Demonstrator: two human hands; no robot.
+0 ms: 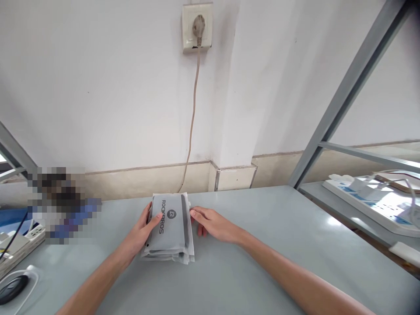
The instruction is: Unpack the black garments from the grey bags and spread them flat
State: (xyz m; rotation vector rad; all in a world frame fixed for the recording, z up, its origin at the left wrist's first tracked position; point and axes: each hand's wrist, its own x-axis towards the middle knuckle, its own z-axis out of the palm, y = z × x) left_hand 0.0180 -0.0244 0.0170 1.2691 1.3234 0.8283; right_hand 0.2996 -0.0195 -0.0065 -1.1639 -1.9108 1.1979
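A stack of flat plastic packaging bags [173, 227] lies on the grey table, its top one grey with a dark ROCKBROS print and a round logo. My left hand [144, 229] grips the stack's left side, thumb on the top bag and fingers down along the edge. At the right side, my right hand [210, 223] has its thumb and forefinger closed at the bags' edge, while its other fingers curl below. How many bags those fingertips hold is hidden. The lower bags stick out unevenly at the near and right edges.
A cable [193, 113] hangs from a wall socket [187, 26] behind the table [262, 258]. Grey metal posts rise at both sides. Power strips lie at far left and on the right-hand surface [377, 205]. A black round object [13, 288] with white cable sits front left; a patch behind is pixelated.
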